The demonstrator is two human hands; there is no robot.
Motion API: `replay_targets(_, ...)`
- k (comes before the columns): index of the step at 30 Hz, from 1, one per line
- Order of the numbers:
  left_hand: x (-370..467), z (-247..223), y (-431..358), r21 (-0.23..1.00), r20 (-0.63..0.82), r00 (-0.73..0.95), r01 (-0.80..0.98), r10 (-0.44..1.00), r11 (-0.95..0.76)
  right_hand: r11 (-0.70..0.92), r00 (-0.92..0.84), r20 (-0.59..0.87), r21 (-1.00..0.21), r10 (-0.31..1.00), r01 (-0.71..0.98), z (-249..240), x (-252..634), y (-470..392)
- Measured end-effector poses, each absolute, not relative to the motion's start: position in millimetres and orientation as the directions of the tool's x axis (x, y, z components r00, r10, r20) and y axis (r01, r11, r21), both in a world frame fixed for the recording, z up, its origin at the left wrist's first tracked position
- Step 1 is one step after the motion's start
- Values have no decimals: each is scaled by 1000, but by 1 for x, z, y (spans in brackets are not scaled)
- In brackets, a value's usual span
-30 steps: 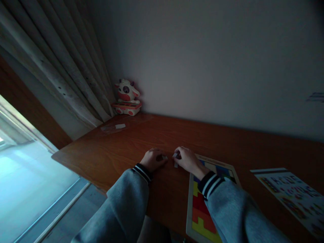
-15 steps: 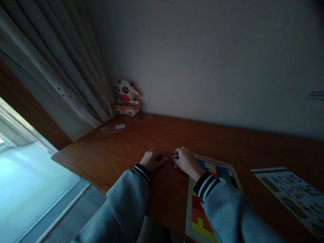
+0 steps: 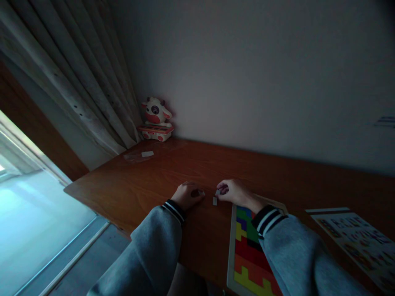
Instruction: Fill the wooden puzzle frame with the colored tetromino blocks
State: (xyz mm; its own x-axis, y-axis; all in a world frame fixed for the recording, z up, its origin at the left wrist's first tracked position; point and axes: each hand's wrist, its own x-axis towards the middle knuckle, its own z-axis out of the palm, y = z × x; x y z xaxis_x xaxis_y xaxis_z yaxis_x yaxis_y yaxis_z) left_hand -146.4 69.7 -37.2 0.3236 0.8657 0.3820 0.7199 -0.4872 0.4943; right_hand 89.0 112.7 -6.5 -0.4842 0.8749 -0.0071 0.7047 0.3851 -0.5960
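My left hand (image 3: 187,195) rests on the wooden table with its thumb and fingers curled into a pinch. A small whitish piece (image 3: 201,193) shows at its fingertips. To the right, my right hand (image 3: 235,192) is closed in a pinch on a small grey-white piece (image 3: 217,192). Just below those fingertips, another small whitish piece (image 3: 214,201) lies on the table between the hands. The pieces are too small and dim for me to tell their kind. Under my right wrist and forearm is a framed puzzle board (image 3: 231,250) of coloured block shapes, partly hidden.
A white and red cow toy with a keyboard (image 3: 156,121) stands at the back left corner. Near it lies a clear plastic wrapper with a white label (image 3: 147,153). A printed picture sheet (image 3: 345,230) is on the right. The table (image 3: 129,185) ends at the left, beside a curtain (image 3: 92,82).
My right hand and forearm have shifted to the right, uncovering the small piece on the table and more of the puzzle board's left side. My left hand has stayed nearly in place.
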Motion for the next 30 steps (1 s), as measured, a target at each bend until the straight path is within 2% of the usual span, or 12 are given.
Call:
replay_targets(10, -146, -34, 68, 507, 371, 336, 708, 866, -491, 527, -625, 28, -568, 780, 632, -1, 83, 86)
replay_targets(30, -143, -27, 63, 550, 333, 330, 693, 883, -466, 519, -674, -50, -596, 737, 612, 0, 98, 101)
